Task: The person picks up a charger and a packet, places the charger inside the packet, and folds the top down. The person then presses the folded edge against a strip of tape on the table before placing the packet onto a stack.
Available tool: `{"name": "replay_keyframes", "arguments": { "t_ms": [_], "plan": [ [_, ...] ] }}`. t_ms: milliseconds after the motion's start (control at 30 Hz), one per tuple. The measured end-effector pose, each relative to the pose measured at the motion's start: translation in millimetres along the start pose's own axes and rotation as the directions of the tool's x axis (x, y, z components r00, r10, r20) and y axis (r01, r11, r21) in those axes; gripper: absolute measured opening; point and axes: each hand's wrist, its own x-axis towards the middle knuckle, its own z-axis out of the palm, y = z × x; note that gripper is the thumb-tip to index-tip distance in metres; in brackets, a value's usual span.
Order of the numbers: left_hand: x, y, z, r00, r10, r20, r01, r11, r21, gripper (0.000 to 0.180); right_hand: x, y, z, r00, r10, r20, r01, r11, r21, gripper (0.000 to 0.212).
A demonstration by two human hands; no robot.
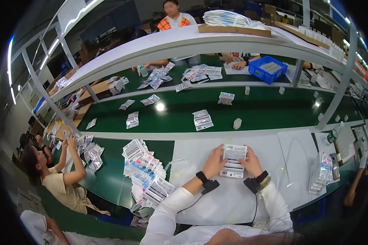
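Note:
A flat printed pouch (234, 153), white and grey with dark text panels, lies over the white work surface (200, 206) in front of me. My left hand (214, 164) grips its left edge, thumb on the front face. On the opposite edge my right hand (252, 163) holds it the same way. What sits behind the pouch, including most fingertips, is hidden. To the left of my left hand spreads a large overlapping pile of similar pouches (149, 173), some showing blue and pink print. Beyond my right hand stands a stack of pouches (321, 173).
Past the table runs a green conveyor belt (171, 118) carrying scattered pouches and small white bottles (237, 123). A shelf (159, 53) spans above it. Opposite, a blue bin (268, 70) stands near a co-worker's hands. Another person (63, 175) works at my left. Cables trail from my wrist straps.

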Motion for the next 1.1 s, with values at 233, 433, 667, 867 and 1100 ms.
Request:
{"name": "replay_keyframes", "arguments": {
  "t_ms": [233,433,667,867,1100],
  "plan": [
    [-15,5,13,0.9,0.293,0.324,-0.428,0.738,0.522,0.043,-7,-32,9,0.995,0.081,-0.05,-0.091,0.965,-0.247,0.086],
    [-6,22,15,0.869,0.139,0.475,-0.415,0.728,0.546,0.031,-14,-44,5,0.993,-0.009,-0.122,-0.075,0.745,-0.663,0.074],
    [8,5,13,0.775,0.141,0.617,-0.388,0.875,0.288,0.018,23,15,-9,0.833,-0.357,0.423,0.501,0.812,-0.3,0.033],
    [4,8,-4,0.832,0.079,0.549,-0.199,0.966,0.162,0.024,25,8,-19,0.817,-0.381,0.433,0.479,0.866,-0.141,0.032],
    [33,33,2,0.718,-0.295,0.63,0.264,0.953,0.146,0.025,30,12,-25,0.799,-0.323,0.508,0.441,0.888,-0.129,0.03]
  ]
}}
